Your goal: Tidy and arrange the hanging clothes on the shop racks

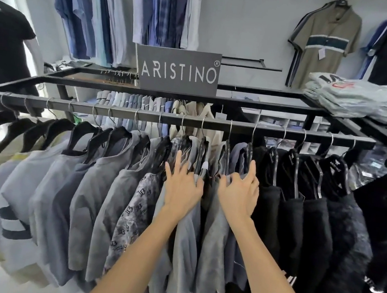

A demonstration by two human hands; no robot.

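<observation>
At the middle of the black rail (167, 114), the left hand (182, 186) presses with spread fingers on a pale shirt (187, 240); the right hand (238, 194) curls around a grey shirt (216, 230), beside the black shirts (289, 223).

A black rail (127, 112) ran just above both hands. Pale shirts (31, 184) hung left of the left hand (182, 190), grey shirts (212, 229) under both hands, black tops (315, 214) right of the right hand (239, 194). Beyond, the frame top (269, 105) bore a sign (177, 70) and folded shirts (360, 98).
</observation>
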